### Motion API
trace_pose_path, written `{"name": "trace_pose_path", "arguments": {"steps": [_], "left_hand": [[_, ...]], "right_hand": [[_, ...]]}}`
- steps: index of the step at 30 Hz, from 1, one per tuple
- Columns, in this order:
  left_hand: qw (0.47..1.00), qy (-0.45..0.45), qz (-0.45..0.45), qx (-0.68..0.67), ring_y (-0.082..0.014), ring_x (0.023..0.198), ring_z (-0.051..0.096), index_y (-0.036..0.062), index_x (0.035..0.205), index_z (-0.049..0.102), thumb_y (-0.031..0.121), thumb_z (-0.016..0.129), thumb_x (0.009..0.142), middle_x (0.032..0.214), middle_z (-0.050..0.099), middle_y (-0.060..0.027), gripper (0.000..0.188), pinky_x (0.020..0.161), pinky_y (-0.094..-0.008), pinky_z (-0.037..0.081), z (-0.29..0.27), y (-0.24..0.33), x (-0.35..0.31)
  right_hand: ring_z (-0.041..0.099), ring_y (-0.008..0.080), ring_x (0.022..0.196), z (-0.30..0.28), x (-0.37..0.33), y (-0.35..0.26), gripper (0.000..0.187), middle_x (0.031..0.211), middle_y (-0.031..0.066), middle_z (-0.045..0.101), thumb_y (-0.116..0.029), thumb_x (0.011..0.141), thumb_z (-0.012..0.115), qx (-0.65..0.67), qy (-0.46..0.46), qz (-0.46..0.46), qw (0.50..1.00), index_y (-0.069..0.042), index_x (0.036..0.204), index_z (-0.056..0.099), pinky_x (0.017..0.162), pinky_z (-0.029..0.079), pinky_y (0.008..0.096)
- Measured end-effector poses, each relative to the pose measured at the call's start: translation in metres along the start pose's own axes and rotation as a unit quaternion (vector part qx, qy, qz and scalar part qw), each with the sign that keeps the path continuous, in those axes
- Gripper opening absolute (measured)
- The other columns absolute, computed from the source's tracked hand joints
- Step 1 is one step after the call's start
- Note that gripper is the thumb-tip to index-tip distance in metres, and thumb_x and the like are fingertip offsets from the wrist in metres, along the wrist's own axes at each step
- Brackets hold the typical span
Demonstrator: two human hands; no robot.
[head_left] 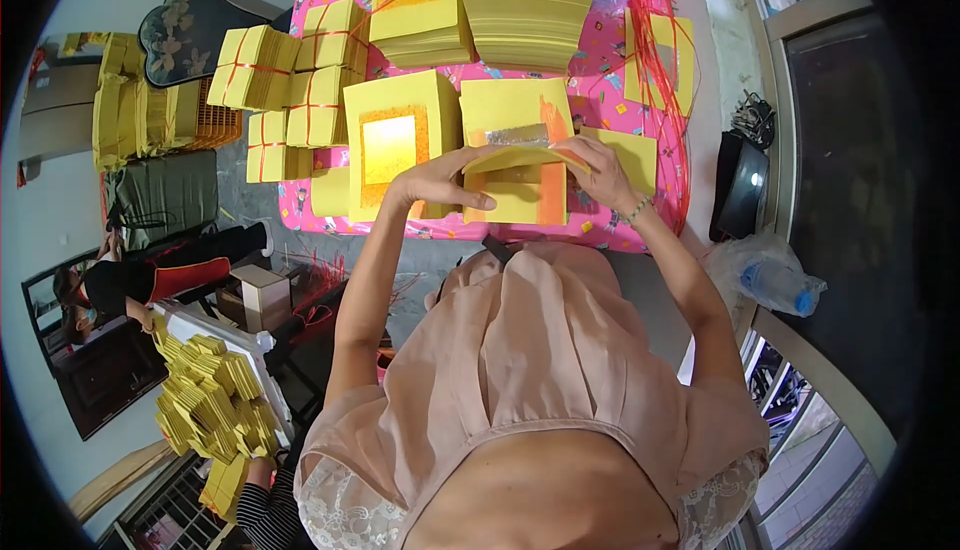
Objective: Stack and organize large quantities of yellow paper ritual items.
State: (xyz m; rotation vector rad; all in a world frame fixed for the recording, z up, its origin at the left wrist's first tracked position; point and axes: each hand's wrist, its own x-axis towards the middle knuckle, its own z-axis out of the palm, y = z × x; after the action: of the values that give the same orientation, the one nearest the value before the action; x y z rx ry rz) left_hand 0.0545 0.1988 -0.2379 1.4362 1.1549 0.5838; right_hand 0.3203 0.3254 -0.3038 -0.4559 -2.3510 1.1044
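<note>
In the head view, the lifted yellow sheet (527, 157) lies straight ahead of the body, between the hands and above a stack (508, 206), its near edge arched upward and running crosswise from left to right, though foreshortening hides which way its long axis goes. The right hand (604, 174) pinches the right end of that edge between thumb and fingers, while the left hand (437, 182) has its fingers at the left end and its thumb spread apart below, so I cannot tell whether it grips; neither hand is clearly nearer.
</note>
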Motion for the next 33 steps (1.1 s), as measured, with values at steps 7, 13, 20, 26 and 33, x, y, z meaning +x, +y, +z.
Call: {"name": "trace_pose_path", "arguments": {"steps": [7,13,20,26,33], "left_hand": [[0.962,0.259,-0.040,0.073,-0.0390,0.086,0.061,0.0052,0.110,0.064,0.018,0.069,0.084,0.091,0.063,-0.0221,0.030,0.078,-0.0424,0.049,0.060,-0.035,0.015],[0.948,0.298,-0.057,0.095,-0.0397,0.087,0.062,0.0053,0.114,0.063,0.016,0.065,0.087,0.093,0.063,-0.0239,0.030,0.076,-0.0425,0.050,0.067,-0.039,0.021],[0.926,0.359,-0.113,0.022,-0.0341,0.075,0.068,0.0008,0.107,0.065,0.020,0.066,0.089,0.086,0.068,-0.0213,0.026,0.066,-0.0383,0.053,0.065,-0.041,0.031],[0.904,0.397,-0.158,-0.016,-0.0196,0.076,0.070,-0.0012,0.103,0.067,0.025,0.069,0.089,0.085,0.072,-0.0148,0.030,0.067,-0.0339,0.054,0.062,-0.040,0.040],[0.942,0.285,-0.064,-0.165,-0.0093,0.072,0.064,-0.0025,0.103,0.066,0.010,0.077,0.081,0.082,0.072,-0.0066,0.027,0.066,-0.0286,0.053,0.054,-0.047,0.034]], "right_hand": [[0.061,0.0353,0.090,0.015,-0.020,0.013,0.026,0.093,0.0174,0.063,-0.020,0.091,0.063,-0.012,0.014,0.074,0.997,0.001,0.107,0.063,0.080,0.049,0.0418],[0.063,0.0340,0.086,0.013,-0.019,0.015,0.033,0.092,0.0174,0.063,-0.025,0.088,0.069,0.012,0.015,0.087,0.996,0.002,0.106,0.062,0.077,0.049,0.0420],[0.058,0.0260,0.069,0.022,-0.009,0.012,0.027,0.082,0.0146,0.061,-0.024,0.087,0.070,0.127,0.071,0.247,0.958,-0.001,0.098,0.062,0.062,0.044,0.0387],[0.050,0.0194,0.063,0.035,-0.008,0.005,0.029,0.071,0.0118,0.054,-0.025,0.087,0.070,-0.016,0.108,0.301,0.947,0.001,0.089,0.057,0.058,0.041,0.0354],[0.056,0.0238,0.070,0.052,-0.024,0.025,0.027,0.077,0.0140,0.057,-0.023,0.089,0.069,0.103,0.169,0.267,0.943,0.002,0.092,0.057,0.064,0.044,0.0371]]}}
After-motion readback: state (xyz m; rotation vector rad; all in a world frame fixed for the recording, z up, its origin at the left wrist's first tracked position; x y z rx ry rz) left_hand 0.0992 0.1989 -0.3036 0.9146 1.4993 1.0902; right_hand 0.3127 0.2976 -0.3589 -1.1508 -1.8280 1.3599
